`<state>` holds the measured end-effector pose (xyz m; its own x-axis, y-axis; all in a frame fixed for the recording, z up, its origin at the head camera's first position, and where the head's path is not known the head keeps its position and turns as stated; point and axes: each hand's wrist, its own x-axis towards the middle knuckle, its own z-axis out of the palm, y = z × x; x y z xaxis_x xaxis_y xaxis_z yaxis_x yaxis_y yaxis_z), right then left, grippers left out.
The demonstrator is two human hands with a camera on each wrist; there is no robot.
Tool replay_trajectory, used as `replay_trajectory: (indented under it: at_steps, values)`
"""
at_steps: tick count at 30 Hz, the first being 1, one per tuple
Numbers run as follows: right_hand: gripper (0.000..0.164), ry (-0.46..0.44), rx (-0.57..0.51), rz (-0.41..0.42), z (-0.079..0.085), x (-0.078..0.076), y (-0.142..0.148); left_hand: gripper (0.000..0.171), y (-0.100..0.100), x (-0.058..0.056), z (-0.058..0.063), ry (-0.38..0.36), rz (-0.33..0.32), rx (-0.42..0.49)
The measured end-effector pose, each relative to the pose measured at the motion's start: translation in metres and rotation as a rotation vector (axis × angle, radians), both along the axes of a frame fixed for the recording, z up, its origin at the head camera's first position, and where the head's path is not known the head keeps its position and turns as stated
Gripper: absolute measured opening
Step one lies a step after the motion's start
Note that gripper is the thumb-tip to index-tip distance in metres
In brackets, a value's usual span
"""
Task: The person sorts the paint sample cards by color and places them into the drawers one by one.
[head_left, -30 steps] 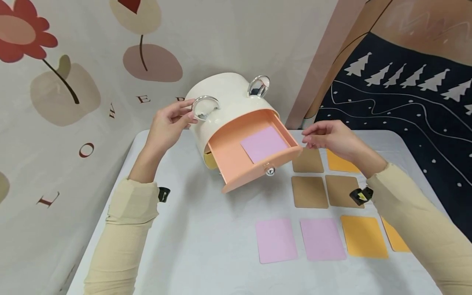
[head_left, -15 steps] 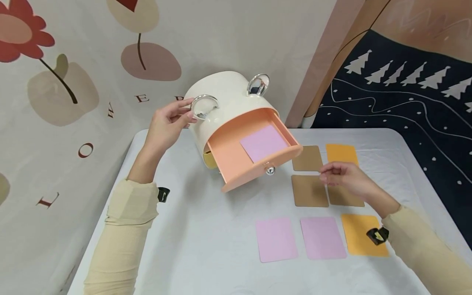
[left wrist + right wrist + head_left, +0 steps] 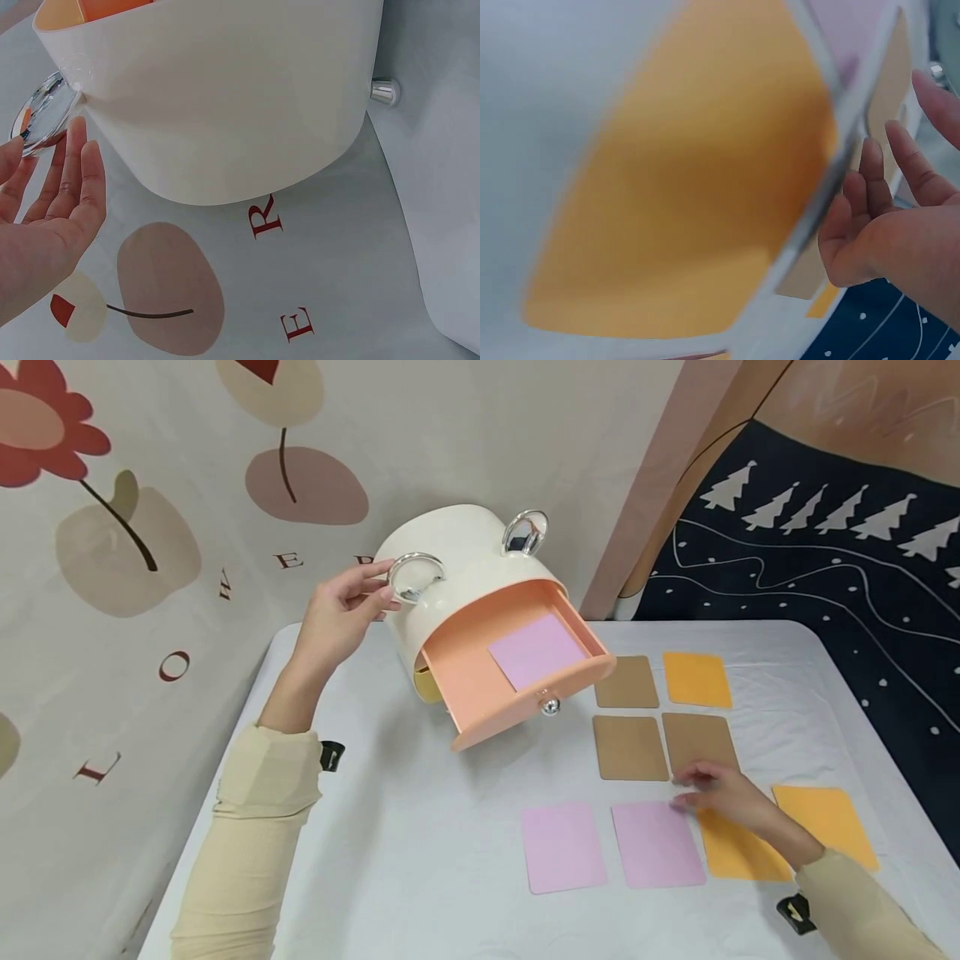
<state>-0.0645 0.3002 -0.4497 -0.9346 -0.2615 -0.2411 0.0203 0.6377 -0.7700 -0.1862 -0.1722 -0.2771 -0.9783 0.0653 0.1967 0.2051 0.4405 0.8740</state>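
A cream drawer box with two silver ears stands at the table's back, its peach drawer pulled out by a silver knob's side. One pink card lies inside that drawer. My left hand pinches the near silver ear between thumb and fingers; the left wrist view shows this ear too. My right hand, fingers loosely bent with nothing between them, hovers low among a brown card, a pink card and an orange card.
Another pink card lies at the front. Two more brown cards and an orange card are laid out farther back; one more orange card is at the right. A patterned cloth wall rises behind the white table.
My right hand has moved from beside the drawer down toward the front rows of cards. The left hand stays on the ear, and the box and drawer have not moved.
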Motion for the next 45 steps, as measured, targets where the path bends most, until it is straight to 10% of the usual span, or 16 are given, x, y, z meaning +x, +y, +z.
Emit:
replay_trajectory:
  at_steps: [21, 35, 45]
  values:
    - [0.029, 0.056, 0.228, 0.019, -0.009, 0.017, -0.011, 0.036, 0.001, -0.001, -0.001, -0.012, 0.005, 0.005]
    - [0.005, -0.107, -0.181, 0.029, 0.001, -0.004, 0.005, 0.035, 0.000, -0.001, -0.001, -0.005, 0.007, 0.000]
    - [0.015, -0.039, -0.108, -0.211, 0.016, -0.038, 0.028, 0.035, 0.001, 0.000, 0.001, -0.018, 0.010, -0.002]
